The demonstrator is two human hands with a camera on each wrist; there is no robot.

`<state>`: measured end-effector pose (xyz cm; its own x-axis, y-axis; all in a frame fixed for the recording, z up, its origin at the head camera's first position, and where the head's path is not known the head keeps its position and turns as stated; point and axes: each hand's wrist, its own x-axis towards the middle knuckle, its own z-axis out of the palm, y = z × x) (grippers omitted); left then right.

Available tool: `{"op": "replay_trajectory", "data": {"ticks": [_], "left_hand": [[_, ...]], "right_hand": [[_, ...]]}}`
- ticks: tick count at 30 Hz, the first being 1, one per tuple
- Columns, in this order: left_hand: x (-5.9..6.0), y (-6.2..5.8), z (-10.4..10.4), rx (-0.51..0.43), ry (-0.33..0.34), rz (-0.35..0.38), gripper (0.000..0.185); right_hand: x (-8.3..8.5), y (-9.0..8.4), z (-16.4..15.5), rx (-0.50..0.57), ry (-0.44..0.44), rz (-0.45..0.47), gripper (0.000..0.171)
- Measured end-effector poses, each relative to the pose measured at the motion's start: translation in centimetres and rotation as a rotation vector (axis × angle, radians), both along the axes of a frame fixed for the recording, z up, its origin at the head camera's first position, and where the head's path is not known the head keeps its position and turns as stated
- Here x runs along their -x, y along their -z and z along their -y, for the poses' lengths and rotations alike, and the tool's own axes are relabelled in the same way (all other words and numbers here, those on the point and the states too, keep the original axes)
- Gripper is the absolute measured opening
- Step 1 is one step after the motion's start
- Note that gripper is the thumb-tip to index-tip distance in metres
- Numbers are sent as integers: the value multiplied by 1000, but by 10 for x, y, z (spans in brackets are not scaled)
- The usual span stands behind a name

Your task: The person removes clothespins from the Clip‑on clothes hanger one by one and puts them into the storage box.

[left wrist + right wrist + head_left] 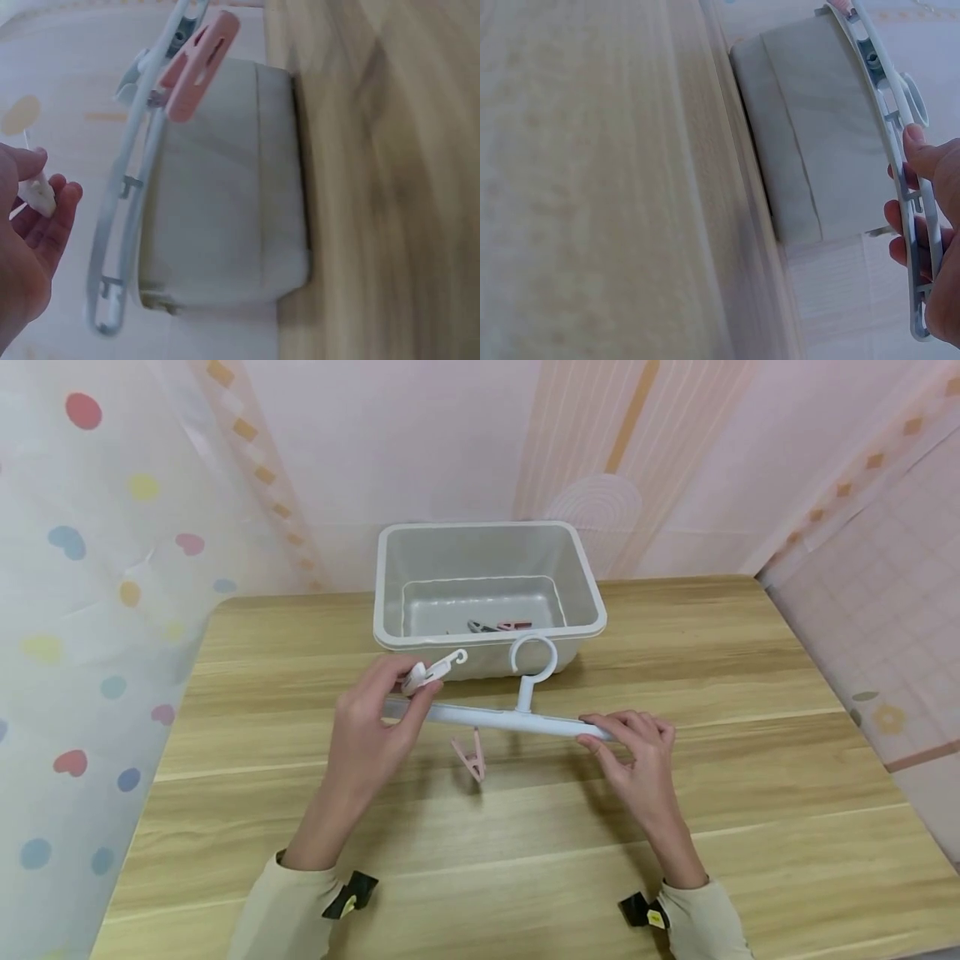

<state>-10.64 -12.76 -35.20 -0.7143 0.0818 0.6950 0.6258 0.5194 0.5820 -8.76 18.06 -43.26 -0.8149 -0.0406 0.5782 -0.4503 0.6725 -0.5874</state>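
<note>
My right hand [637, 760] grips one end of a pale blue clothes hanger [495, 718], thumb and fingers round its bar in the right wrist view. The hanger's hook [536, 660] points up, overlapping the bin's front in the head view. A pink clothespin [202, 67] hangs from the bar, left of the hook. Between thumb and fingers, my left hand [371, 735] pinches a white clothespin [435, 672] with a small hooked end. It is held above the hanger's left end, apart from the bar in the left wrist view.
A light grey plastic bin [487, 531] stands at the back of the wooden table [262, 693], behind the hanger. Inside lie a dark grey clothespin [480, 627] and a pink one [515, 626]. A patterned wall covering [435, 443] rises behind the table.
</note>
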Motion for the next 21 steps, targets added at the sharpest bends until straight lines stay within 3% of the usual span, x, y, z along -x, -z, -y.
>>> {"op": "replay_trajectory", "data": {"ticks": [7, 21], "left_hand": [[14, -10, -7, 49, -19, 32, 22], [42, -28, -21, 178, -75, 228, 19]], "right_hand": [[-2, 0, 0, 1, 2, 20, 29], [-1, 1, 0, 6, -2, 15, 29]]}}
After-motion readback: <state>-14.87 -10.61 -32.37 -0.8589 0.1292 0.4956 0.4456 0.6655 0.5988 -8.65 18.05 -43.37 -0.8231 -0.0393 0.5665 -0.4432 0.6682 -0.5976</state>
